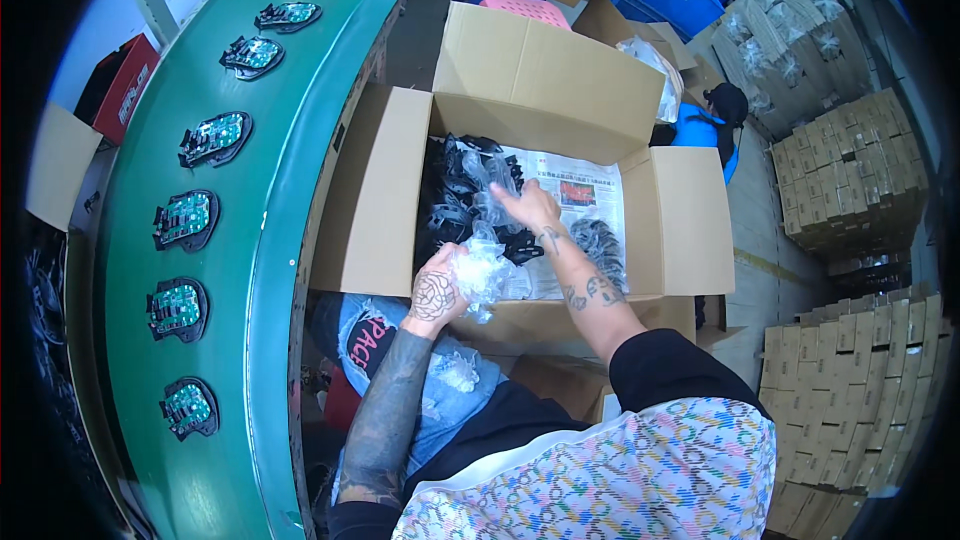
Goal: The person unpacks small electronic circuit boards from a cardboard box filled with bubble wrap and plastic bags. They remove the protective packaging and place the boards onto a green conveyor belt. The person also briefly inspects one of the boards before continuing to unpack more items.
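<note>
As the left hand (437, 285) closes round a clear wad (482, 275) at seven o'clock in the box (645, 225), probably keeping it bunched, the right hand (530, 208) reaches toward black parts (445, 205) at ten; whether it pinches anything cannot be told. Flaps (692, 225) lie folded out, likely giving the arms room; newspaper (603, 178) lines it, perhaps as padding. The six-o'clock wall (540, 316) stands under the right forearm (588, 285). At nine o'clock a belt (236, 265) carries boards (187, 218); cartons (845, 175) stand at three.

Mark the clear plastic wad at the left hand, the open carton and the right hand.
Clear plastic wad (482, 275): head view, middle of the crumpled bunch.
Open carton (376, 195): head view, inner face of its left flap.
Right hand (532, 207): head view, back of the hand.
</note>
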A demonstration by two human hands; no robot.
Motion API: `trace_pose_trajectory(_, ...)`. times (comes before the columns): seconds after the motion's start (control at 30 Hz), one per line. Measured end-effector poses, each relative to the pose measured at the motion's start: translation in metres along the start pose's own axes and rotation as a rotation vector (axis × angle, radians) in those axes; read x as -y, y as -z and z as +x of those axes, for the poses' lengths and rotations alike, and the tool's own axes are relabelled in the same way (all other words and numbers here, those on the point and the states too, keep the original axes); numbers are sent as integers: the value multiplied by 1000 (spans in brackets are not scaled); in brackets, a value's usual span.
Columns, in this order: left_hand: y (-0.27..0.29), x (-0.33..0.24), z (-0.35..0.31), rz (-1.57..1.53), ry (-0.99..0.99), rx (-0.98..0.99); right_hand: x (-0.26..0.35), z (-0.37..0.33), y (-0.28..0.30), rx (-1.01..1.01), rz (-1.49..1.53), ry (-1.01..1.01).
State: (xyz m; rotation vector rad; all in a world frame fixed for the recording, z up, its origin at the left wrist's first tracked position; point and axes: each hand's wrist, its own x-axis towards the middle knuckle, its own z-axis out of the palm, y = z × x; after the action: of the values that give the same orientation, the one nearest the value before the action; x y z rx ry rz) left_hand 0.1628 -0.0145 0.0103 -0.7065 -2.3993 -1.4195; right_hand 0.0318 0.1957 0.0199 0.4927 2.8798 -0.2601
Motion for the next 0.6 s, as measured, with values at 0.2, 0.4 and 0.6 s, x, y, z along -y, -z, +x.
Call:
trace_pose_trajectory(0.2,-2,-1,2,16,45,11,19,-13,-9,138,-187,64)
trace_pose_trajectory(0.4,-12,5,-1,-16,73,4,17,-1,-27,11,-231,203)
trace_pose_trajectory(0.6,-16,13,-4,27,44,-2,2,32,0,-92,-40,328)
